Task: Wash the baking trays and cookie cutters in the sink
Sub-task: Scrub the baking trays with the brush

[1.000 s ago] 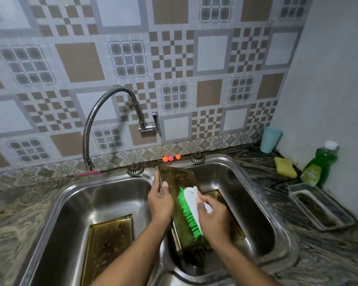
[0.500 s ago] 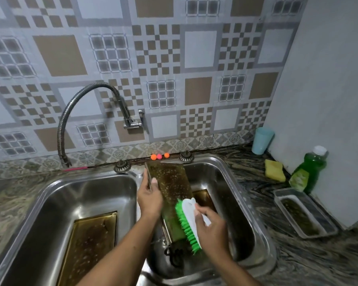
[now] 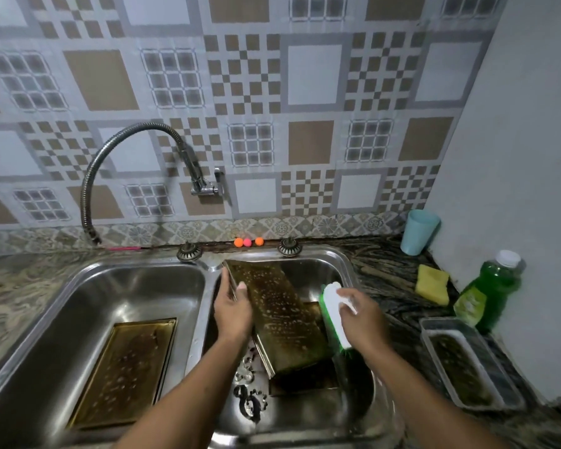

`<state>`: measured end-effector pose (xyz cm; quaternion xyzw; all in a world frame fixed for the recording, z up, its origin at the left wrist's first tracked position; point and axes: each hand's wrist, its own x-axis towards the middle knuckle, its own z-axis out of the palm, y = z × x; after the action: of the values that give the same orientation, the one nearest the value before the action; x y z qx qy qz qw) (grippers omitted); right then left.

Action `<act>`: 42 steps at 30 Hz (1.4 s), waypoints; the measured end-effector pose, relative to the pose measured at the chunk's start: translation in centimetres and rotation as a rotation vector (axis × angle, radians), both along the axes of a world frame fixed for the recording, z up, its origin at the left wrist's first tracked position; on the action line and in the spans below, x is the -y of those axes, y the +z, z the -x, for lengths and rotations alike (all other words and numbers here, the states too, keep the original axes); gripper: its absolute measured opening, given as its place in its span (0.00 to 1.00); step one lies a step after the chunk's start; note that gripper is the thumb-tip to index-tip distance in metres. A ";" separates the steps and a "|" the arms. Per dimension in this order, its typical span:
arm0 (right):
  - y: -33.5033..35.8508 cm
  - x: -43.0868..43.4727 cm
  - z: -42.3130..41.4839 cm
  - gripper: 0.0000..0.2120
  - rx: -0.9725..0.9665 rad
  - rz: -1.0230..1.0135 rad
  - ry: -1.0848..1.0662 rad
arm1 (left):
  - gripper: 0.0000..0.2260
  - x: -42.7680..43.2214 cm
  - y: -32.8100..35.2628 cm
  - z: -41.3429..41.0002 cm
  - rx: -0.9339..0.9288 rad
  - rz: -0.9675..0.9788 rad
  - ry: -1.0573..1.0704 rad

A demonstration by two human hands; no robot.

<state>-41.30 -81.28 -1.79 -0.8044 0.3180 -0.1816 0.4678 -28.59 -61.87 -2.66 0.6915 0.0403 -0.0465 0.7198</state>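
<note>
The person's left hand (image 3: 233, 311) is gripping the left long edge of a greasy baking tray (image 3: 280, 315), thumb lying on its speckled upper face and fingers wrapped behind, so the tray is standing tilted in the right basin of the steel sink (image 3: 204, 286), its far end leaning near the back rim and its near end dipping toward the basin floor; the tray is stretching out to the right of that grip and ending just beside the right hand (image 3: 363, 319); that hand is closed around the white back of a scrub brush (image 3: 336, 314), whose green bristles are facing left and sitting at the tray's right edge, though blur is making it impossible to tell whether they are touching; a second tray (image 3: 314, 379) is lying flat under the tilted one; cookie cutters (image 3: 250, 401) are lying in a loose heap on the basin floor below the left wrist; a third tray (image 3: 123, 371) is lying flat in the left basin; on the counter to the right a grey tray (image 3: 470, 364) is sitting near the wall, with a green soap bottle (image 3: 486, 296) just behind it, its yellow-green label too blurred to read, and a yellow sponge (image 3: 433, 284) and a pale blue cup (image 3: 419, 232) farther back; a flexible tap (image 3: 127, 150) is arching over the left basin from the tiled wall; three small orange and pink balls (image 3: 247, 242) are sitting on the ledge behind the sink.
</note>
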 end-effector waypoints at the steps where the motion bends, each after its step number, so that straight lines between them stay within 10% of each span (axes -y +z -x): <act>1: 1.1 -0.1 -0.6 0.12 -0.012 0.032 0.054 | 0.26 0.3 0.0 0.1 -0.003 -0.005 -0.022; 9: 3.2 -7.1 -1.0 0.30 -0.128 0.132 0.508 | 0.28 2.0 2.1 0.4 -0.079 -0.156 0.117; 19: 1.5 -10.9 -3.8 0.20 0.027 0.663 0.165 | 0.39 -0.1 2.5 -2.5 -0.078 0.014 -0.187; 31: 1.5 -21.9 -11.0 0.15 0.375 -0.009 -0.276 | 0.22 -18.4 -0.3 -9.3 -0.065 -0.250 -0.338; 42: -3.4 -35.0 -16.5 0.09 0.020 -0.168 -0.078 | 0.21 -35.0 -4.3 -13.0 -0.114 -0.431 -0.086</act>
<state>-24.79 -46.29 -5.21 -0.7473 0.3588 -0.1803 0.5294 -15.61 -26.85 -6.98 0.8266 0.0603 -0.1063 0.5494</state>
